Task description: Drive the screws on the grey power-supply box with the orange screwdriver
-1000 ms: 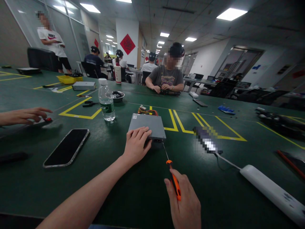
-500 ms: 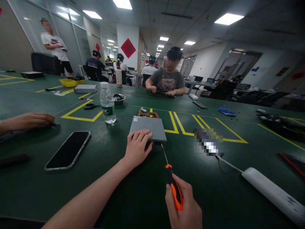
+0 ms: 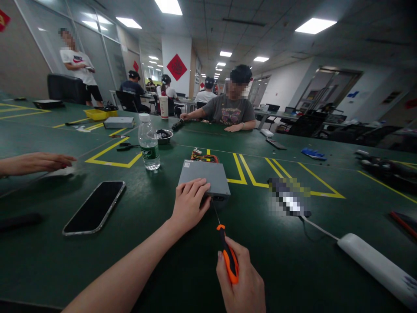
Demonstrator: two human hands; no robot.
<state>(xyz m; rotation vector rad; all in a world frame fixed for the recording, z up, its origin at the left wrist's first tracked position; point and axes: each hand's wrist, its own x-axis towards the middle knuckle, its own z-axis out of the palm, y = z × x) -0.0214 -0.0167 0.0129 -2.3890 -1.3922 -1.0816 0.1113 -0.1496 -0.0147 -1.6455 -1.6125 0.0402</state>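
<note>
A grey metal computer power supply (image 3: 208, 174) lies flat on the green table, a bundle of coloured cables (image 3: 206, 157) coming out at its far side. My left hand (image 3: 190, 202) grips its near left corner, fingers over the top and thumb at the front face. In my right hand (image 3: 243, 271) is a screwdriver (image 3: 230, 258) with an orange and black handle, pointing up and away. Its tip reaches the front face, just left of the socket and close to my left thumb; whether it sits in a screw is too small to tell.
Left of the power supply stand a water bottle (image 3: 149, 145) and a metal bowl (image 3: 163, 136). A phone (image 3: 95, 208) lies near my left forearm. A white power strip (image 3: 374, 265) is at right. Another person's hand (image 3: 41, 164) reaches in from the left; a person sits opposite.
The screwdriver and my right hand have shifted left, its tip moving from the socket's right side to its left. The person opposite has swung a dark object to the left.
</note>
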